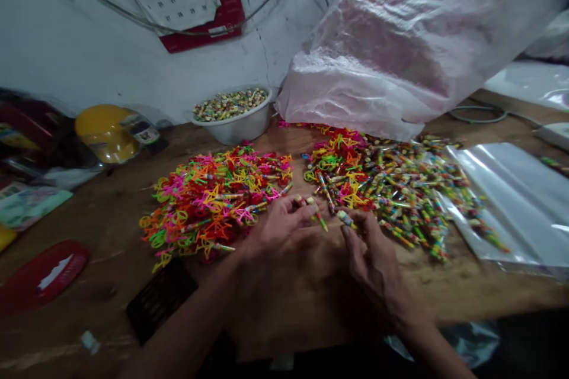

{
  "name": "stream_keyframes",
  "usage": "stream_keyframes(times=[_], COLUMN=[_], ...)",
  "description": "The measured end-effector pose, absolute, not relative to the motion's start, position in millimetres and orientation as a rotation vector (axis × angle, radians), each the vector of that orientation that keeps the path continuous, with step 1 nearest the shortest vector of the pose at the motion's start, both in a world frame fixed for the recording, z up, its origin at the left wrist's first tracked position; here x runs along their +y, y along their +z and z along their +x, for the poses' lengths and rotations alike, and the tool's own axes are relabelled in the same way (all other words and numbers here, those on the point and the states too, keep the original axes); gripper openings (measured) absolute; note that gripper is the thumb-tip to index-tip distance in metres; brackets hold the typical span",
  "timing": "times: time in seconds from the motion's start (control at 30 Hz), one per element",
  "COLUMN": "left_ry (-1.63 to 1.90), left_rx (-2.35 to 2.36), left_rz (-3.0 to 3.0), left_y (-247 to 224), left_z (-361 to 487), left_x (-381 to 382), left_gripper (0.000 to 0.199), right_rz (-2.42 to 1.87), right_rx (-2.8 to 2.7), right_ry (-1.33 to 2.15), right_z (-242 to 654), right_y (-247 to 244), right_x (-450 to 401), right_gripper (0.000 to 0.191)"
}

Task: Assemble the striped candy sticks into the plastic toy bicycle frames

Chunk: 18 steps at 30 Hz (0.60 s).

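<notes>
My left hand (284,219) is closed on a small multicoloured stick (319,217) with a yellow-green tip, right of a heap of bright plastic pieces (213,195) in pink, orange, yellow and green. Facing it, my right hand (371,243) pinches a short stick with a blue and white end (345,219) between thumb and fingers. Beyond both hands lies a smaller group of bright plastic pieces (340,160). It runs into a wide heap of patterned sticks (409,183) on the right.
A white basin (242,124) full of small pieces stands by the wall. Large plastic sacking (373,53) bulges behind the heaps. Clear plastic bags (520,201) lie right. A dark tray (162,296), red object (44,278) and yellow helmet (106,133) are left on the wooden table (275,308).
</notes>
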<state>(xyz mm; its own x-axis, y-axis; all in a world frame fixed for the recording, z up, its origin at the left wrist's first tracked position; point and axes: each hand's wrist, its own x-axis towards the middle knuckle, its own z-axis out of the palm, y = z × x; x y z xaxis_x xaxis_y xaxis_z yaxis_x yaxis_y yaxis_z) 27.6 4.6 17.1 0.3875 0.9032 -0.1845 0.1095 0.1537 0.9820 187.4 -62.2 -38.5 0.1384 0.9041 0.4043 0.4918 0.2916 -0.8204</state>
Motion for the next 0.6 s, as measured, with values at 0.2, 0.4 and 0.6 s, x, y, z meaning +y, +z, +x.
stream_keyframes(times=[0.2, 0.4, 0.6], left_ry=[0.805, 0.738, 0.718], left_rx=[0.958, 0.950, 0.969], left_rz=[1.176, 1.244, 1.343], left_y=[5.5, -4.1, 0.5], left_z=[52.3, 58.4, 62.8], left_x=[-27.8, -27.3, 5.0], left_gripper=[0.036, 0.034, 0.050], right_rz=[-1.060, -1.004, -1.136], right_rx=[-1.003, -0.722, -0.755], right_ry=[1.385, 1.662, 1.536], right_z=[169.7, 174.6, 186.7], right_y=[-30.3, -41.9, -46.4], right_x=[-71.9, -75.4, -71.2], right_gripper=[0.039, 0.041, 0.034])
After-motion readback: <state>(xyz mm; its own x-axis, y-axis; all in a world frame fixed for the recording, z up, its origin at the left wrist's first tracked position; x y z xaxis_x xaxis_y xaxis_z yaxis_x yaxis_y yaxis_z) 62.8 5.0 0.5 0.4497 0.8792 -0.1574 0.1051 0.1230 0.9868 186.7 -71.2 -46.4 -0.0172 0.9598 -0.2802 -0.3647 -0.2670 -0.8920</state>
